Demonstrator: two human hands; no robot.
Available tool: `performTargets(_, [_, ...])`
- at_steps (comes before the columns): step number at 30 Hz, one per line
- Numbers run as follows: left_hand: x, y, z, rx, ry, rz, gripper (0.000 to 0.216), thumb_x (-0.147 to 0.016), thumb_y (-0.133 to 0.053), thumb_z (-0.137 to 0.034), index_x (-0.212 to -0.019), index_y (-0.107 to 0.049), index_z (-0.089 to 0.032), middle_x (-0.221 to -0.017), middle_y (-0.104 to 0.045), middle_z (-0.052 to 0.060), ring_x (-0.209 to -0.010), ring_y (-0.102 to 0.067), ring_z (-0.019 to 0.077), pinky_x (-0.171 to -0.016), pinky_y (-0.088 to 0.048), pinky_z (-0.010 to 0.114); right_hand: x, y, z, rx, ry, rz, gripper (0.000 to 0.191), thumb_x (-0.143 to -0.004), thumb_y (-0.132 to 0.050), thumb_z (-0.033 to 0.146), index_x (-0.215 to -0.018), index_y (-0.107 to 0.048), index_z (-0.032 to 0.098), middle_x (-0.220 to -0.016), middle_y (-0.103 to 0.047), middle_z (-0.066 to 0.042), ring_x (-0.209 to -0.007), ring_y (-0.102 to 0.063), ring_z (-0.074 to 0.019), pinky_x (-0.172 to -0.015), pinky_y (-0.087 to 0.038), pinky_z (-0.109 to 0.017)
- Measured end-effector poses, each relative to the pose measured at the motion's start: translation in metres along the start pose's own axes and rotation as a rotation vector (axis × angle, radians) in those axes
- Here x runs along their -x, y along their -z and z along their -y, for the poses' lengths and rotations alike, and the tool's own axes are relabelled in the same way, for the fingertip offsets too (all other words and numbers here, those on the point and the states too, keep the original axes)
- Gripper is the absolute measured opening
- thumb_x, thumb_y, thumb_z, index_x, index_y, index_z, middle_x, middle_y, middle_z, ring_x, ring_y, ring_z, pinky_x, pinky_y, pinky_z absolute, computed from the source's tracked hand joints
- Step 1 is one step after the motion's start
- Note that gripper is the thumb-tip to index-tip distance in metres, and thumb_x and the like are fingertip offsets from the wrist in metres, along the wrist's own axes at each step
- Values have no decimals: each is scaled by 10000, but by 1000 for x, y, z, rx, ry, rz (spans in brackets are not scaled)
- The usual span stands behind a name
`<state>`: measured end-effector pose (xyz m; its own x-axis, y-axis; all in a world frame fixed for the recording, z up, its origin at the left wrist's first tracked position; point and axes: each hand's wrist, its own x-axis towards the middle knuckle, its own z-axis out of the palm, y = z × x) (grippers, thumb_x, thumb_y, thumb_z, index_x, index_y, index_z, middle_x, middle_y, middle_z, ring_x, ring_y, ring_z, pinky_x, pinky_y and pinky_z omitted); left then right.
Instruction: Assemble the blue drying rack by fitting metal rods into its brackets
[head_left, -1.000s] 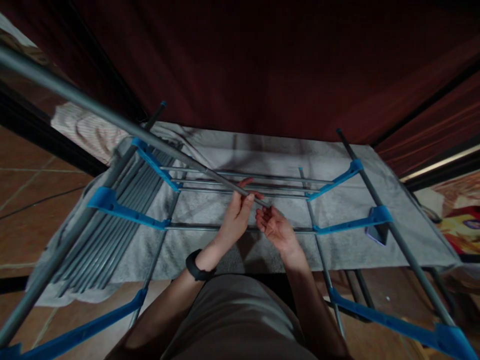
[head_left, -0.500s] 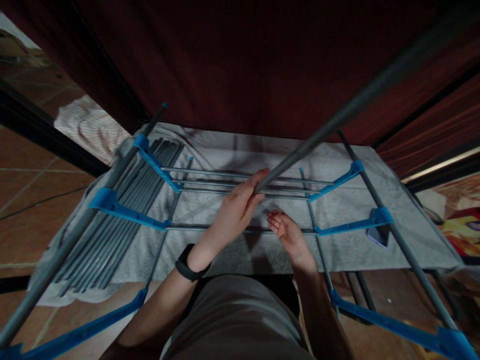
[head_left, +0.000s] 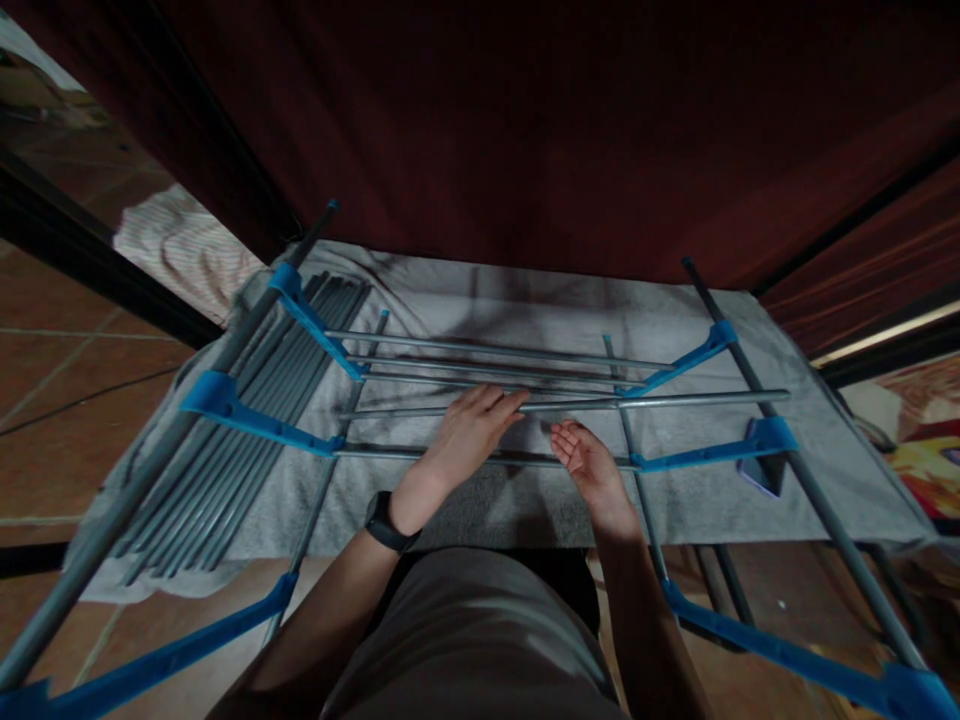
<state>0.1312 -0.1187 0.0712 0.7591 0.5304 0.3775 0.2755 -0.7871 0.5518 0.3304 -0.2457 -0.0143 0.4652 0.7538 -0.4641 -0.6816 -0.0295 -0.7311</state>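
Observation:
A long grey metal tube (head_left: 660,401) lies nearly level in my left hand (head_left: 476,425), whose fingers are wrapped over its middle. My right hand (head_left: 581,455) is just below the tube, palm turned up, fingers a little curled and nothing in it. Around both hands stands a rack frame of grey tubes with blue plastic brackets, such as the left bracket (head_left: 259,425) and the right bracket (head_left: 712,447). Several crossbars (head_left: 495,350) span the frame behind the held tube, and one crossbar (head_left: 382,453) runs nearer to me.
A bundle of loose grey tubes (head_left: 247,430) lies at the left on the grey cloth (head_left: 480,510) covering the table. A phone (head_left: 759,472) lies beneath the right bracket. Behind the table hangs a dark red curtain (head_left: 480,140).
The tube has swung from a steep slant, its far end up at the right, to nearly level across the frame. My left hand turned with it; my right hand shifted slightly right.

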Motion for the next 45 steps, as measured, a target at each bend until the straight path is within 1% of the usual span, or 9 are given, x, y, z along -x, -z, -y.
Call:
performTargets(5, [11, -17, 16, -4, 51, 50, 311, -1011, -549, -292, -1280, -703, -271, -1025, -692, 83, -1004, -616, 260, -951, -465, 372, -3, 5, -4, -1, -11, -39, 207, -724, -813, 286, -869, -680, 222, -887, -772, -33, -820, -734, -147, -837, -595, -270])
performTargets(10, [21, -31, 28, 3, 123, 84, 288, -974, -578, -207, -1213, -729, -265, -1013, -692, 84, -1001, -616, 258, -957, -453, 367, -3, 11, -6, -6, 19, -70, 209, -696, -816, 288, -836, -677, 218, -888, -768, -33, -851, -733, -150, -859, -592, -279])
performTargets(14, [27, -40, 36, -35, 150, 115, 287, -954, -568, -146, -1158, -738, -255, -1011, -692, 87, -996, -612, 252, -952, -445, 353, -1, 14, -6, -18, 86, -82, 209, -680, -824, 260, -812, -666, 223, -875, -757, -5, -888, -733, -153, -945, -574, -318])
performTargets(18, [32, -46, 43, -117, 127, 156, 314, -958, -533, -118, -1174, -720, -247, -1002, -688, 80, -987, -613, 250, -952, -451, 358, 1, 14, -3, -34, 147, -72, 244, -675, -811, 226, -891, -699, 236, -933, -764, 13, -951, -731, -159, -1023, -547, -366])
performTargets(22, [35, -49, 45, -268, 126, 264, 367, -971, -499, -102, -1254, -684, -244, -1072, -694, 84, -1047, -622, 249, -973, -475, 371, 0, 17, -3, -71, 168, -85, 220, -714, -801, 235, -916, -713, 235, -1000, -772, -8, -975, -725, -162, -1061, -533, -385])
performTargets(27, [37, -50, 46, -383, 132, 342, 400, -977, -499, -92, -1322, -651, -227, -1185, -700, 94, -1121, -632, 235, -1008, -493, 372, -6, 25, -5, -90, 181, -136, 182, -750, -820, 236, -898, -715, 227, -983, -769, -9, -967, -723, -149, -1043, -550, -353])
performTargets(36, [53, -37, 66, -456, 200, 316, 347, -986, -498, -130, -1263, -689, -214, -1135, -728, 103, -1090, -651, 253, -950, -510, 378, -20, 38, 4, -122, 178, -266, 149, -789, -800, 210, -900, -702, 224, -921, -756, 8, -878, -727, -117, -877, -610, -266])
performTargets(41, [72, -24, 83, -502, 268, 282, 387, -995, -442, -104, -1287, -681, -189, -1139, -720, 105, -1090, -643, 252, -973, -503, 388, -26, 52, 18, -147, 159, -332, 57, -858, -717, 180, -884, -681, 217, -865, -730, 22, -809, -712, -91, -819, -608, -220])
performTargets(45, [85, -15, 90, -519, 337, 241, 362, -1018, -445, -146, -1285, -684, -203, -1171, -721, 98, -1102, -646, 252, -1001, -486, 403, -33, 64, 25, -175, 133, -339, 83, -865, -662, 130, -882, -665, 211, -850, -710, 27, -793, -707, -89, -808, -612, -225])
